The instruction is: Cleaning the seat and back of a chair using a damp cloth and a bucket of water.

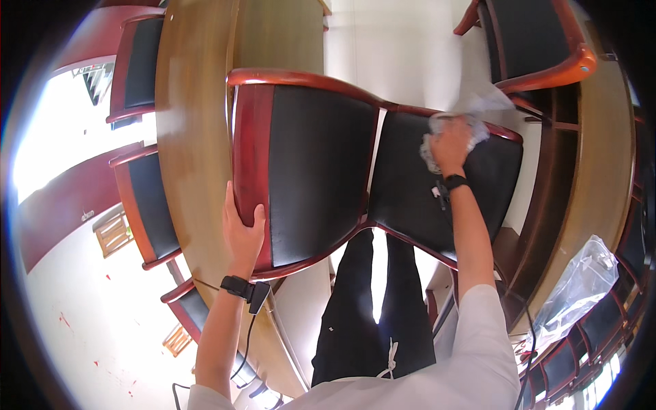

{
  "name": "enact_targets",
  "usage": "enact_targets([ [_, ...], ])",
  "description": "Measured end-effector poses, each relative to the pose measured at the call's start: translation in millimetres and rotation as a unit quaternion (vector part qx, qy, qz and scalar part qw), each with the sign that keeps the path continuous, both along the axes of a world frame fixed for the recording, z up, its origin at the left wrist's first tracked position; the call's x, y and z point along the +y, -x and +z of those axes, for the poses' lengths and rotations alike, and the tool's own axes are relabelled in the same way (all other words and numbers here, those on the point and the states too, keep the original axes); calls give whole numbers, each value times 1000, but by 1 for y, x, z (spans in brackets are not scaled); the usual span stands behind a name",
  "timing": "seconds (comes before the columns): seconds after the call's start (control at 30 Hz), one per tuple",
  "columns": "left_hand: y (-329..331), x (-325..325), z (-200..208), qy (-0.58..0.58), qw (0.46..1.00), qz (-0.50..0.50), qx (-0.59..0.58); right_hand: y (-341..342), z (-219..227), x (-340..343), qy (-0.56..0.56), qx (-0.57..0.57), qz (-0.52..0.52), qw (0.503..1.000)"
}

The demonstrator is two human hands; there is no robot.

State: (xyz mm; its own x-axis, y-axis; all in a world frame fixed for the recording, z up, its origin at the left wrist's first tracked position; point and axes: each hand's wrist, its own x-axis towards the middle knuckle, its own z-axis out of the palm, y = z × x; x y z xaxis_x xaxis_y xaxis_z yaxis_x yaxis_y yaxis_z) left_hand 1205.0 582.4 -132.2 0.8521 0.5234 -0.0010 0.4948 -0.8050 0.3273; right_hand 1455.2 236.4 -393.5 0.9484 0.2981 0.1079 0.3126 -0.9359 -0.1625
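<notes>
A wooden chair with red-brown frame and black padding (314, 171) is before me, its back to the left and its black seat (417, 184) to the right. My left hand (244, 236) holds the top rail of the backrest, thumb on the front face and fingers along the outer edge. Over the far right part of the seat, my right hand (452, 145) is closed on a crumpled greyish-white cloth (434, 154) pressed to the seat. Motion blurs the cloth and the fingers, so its far end is unclear.
A long wooden table (195, 137) runs along the left, with similar chairs (147, 205) beyond it. Another chair (533, 41) stands at the far right. A second table (594, 178) on the right bears a clear plastic bag (577, 287).
</notes>
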Motion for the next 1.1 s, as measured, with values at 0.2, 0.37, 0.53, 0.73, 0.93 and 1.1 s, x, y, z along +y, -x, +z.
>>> enact_targets([
  [0.2, -7, -2, -2, 13, 1000, 1, 6, 201, -60, 29, -95, 174, 187, 962],
  [0.37, -3, 2, 26, -20, 999, 15, 31, 307, 36, -40, -20, 542, 114, 832],
  [0.53, 18, 2, 4, -25, 999, -20, -23, 307, 117, -146, -63, 454, -152, 875],
  [0.73, -5, -31, 39, 41, 994, -101, 14, 279, 213, -141, -147, 307, -216, 915],
  [0.93, -30, -102, 63, 193, 950, -169, 178, 270, 358, 23, -67, 427, 45, 901],
  [1.1, -52, -179, 59, 207, 929, -238, 192, 279, 373, 37, -35, 355, -28, 934],
])
